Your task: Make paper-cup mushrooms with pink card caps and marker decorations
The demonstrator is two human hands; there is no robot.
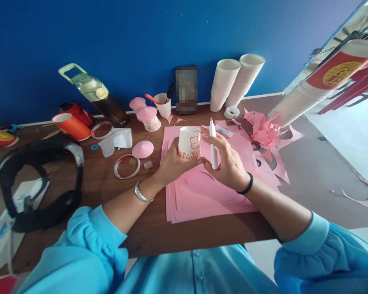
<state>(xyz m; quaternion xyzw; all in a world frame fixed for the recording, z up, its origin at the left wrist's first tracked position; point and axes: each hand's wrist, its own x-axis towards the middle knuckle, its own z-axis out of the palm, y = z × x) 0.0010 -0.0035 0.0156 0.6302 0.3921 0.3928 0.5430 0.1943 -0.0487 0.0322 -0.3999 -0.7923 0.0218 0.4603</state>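
Note:
Over a stack of pink paper [196, 200], my left hand [171, 161] is closed round a white paper cup [188, 141]. Orange drawings of a window and flowers mark the cup's side. My right hand [228, 163] grips a white marker [213, 147] with an orange tip pointing up, and its fingers are close to the cup's right side. To the left lies a loose pink paper cone [142, 149]. Behind it stands a similar drawn cup [152, 123] topped with a pink cone, with another capped cup [138, 103] beyond.
Stacked white cups [225, 83] stand against the blue wall beside a phone [186, 90]. A cup [164, 108] holds pens. Crumpled pink scraps [265, 132] lie right. At left are a bottle [101, 96], tape rolls [126, 167] and a black headset-like frame [6, 179].

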